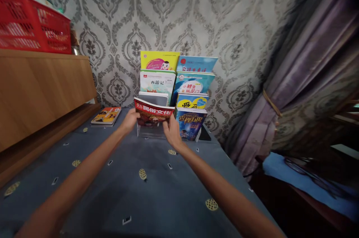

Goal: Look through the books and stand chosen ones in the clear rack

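Both my hands hold a red-covered magazine [153,113] at the front of a clear tiered book stand [148,132]. My left hand [130,120] grips its left edge, and my right hand [171,130] grips its lower right side. The magazine is tilted back over the stand's lowest left slot. Behind it in the left column stand a grey book [153,98], a white book [157,82] and a yellow one [159,60]. The right column holds several blue and yellow children's books [193,99].
The stand sits on a blue-grey patterned cloth [134,185] against patterned wallpaper. Another book [106,116] lies flat to the left. A wooden headboard [42,88] with a red basket [33,25] on top runs along the left. Purple curtains [303,73] hang at the right.
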Demonstrator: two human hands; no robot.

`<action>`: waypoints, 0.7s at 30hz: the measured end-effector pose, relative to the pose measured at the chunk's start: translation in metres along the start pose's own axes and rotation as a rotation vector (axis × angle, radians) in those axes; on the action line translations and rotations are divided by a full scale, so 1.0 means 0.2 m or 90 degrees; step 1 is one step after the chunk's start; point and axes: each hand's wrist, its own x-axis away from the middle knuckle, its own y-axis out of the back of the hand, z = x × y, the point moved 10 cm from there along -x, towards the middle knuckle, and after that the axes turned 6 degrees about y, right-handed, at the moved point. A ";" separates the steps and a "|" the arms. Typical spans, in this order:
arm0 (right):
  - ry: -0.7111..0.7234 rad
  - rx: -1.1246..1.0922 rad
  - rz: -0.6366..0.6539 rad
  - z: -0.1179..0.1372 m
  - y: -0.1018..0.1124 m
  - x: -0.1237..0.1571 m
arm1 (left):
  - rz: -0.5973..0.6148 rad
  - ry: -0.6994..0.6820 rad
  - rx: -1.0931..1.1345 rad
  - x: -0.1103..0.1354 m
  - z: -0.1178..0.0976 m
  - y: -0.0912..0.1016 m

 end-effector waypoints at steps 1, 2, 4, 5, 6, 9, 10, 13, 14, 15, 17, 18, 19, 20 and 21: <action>0.014 0.009 -0.021 0.01 0.03 -0.05 | -0.013 -0.029 -0.037 -0.04 -0.06 0.00; 0.026 0.017 -0.032 0.01 0.04 -0.09 | -0.026 -0.059 -0.075 -0.08 -0.11 0.00; 0.046 0.031 -0.039 0.02 0.06 -0.16 | -0.048 -0.103 -0.140 -0.15 -0.20 0.00; 0.052 0.036 -0.037 0.02 0.06 -0.19 | -0.047 -0.123 -0.155 -0.17 -0.23 -0.01; 0.054 0.041 -0.033 0.02 0.06 -0.21 | -0.042 -0.139 -0.166 -0.19 -0.24 -0.02; 0.046 0.053 -0.022 -0.01 0.04 -0.24 | -0.021 -0.166 -0.206 -0.22 -0.24 -0.03; 0.042 0.056 -0.018 -0.02 0.03 -0.24 | -0.024 -0.166 -0.225 -0.23 -0.23 -0.02; 0.024 0.061 0.001 -0.06 -0.01 -0.23 | -0.058 -0.155 -0.287 -0.25 -0.17 0.04; 0.015 0.061 0.010 -0.08 -0.02 -0.23 | -0.071 -0.153 -0.309 -0.26 -0.15 0.05; 0.005 0.062 0.019 -0.09 -0.04 -0.23 | -0.082 -0.153 -0.333 -0.27 -0.13 0.07; -0.016 0.061 0.034 -0.12 -0.06 -0.22 | -0.096 -0.160 -0.380 -0.28 -0.11 0.09; -0.025 0.060 0.037 -0.13 -0.06 -0.22 | -0.099 -0.167 -0.400 -0.29 -0.10 0.09; -0.033 0.060 0.038 -0.14 -0.06 -0.22 | -0.102 -0.172 -0.418 -0.30 -0.10 0.09; -0.037 0.060 0.037 -0.15 -0.06 -0.22 | -0.104 -0.174 -0.435 -0.30 -0.10 0.10; -0.039 0.060 0.038 -0.15 -0.06 -0.22 | -0.105 -0.173 -0.452 -0.31 -0.09 0.10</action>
